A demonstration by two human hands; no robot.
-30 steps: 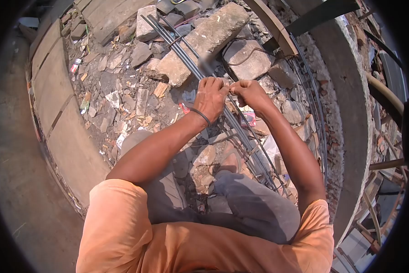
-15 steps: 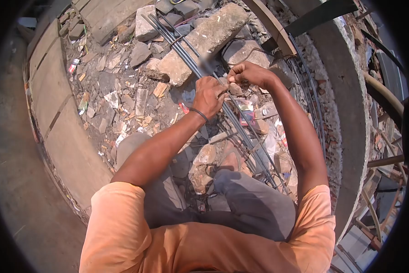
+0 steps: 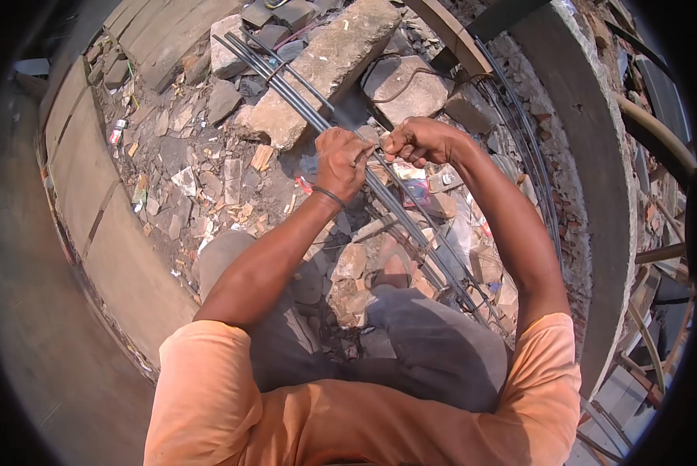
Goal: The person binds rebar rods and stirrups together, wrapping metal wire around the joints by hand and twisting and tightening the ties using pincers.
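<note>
A bundle of thin steel rods (image 3: 292, 95) runs diagonally from the upper left to the lower right, over the rubble. My left hand (image 3: 341, 165) is wrapped round the bundle near its middle, a dark band on the wrist. Just right of it, my right hand (image 3: 413, 142) is closed, its fingers pinched close to my left fingertips. Whatever is between those fingers is too small to make out. A wire tie (image 3: 274, 73) circles the rods above my hands. A long concrete block (image 3: 325, 66) lies under the upper part of the bundle.
Broken stones, brick chips and litter cover the ground. A square concrete chunk (image 3: 409, 88) lies beyond my right hand. More thin rods (image 3: 528, 151) run along a concrete beam (image 3: 577, 116) on the right. A low concrete kerb (image 3: 127, 241) curves along the left.
My right hand first drew away from my left and has come back near it, now in a tighter curl. My left hand stays on the rods. The whole view has shifted slightly.
</note>
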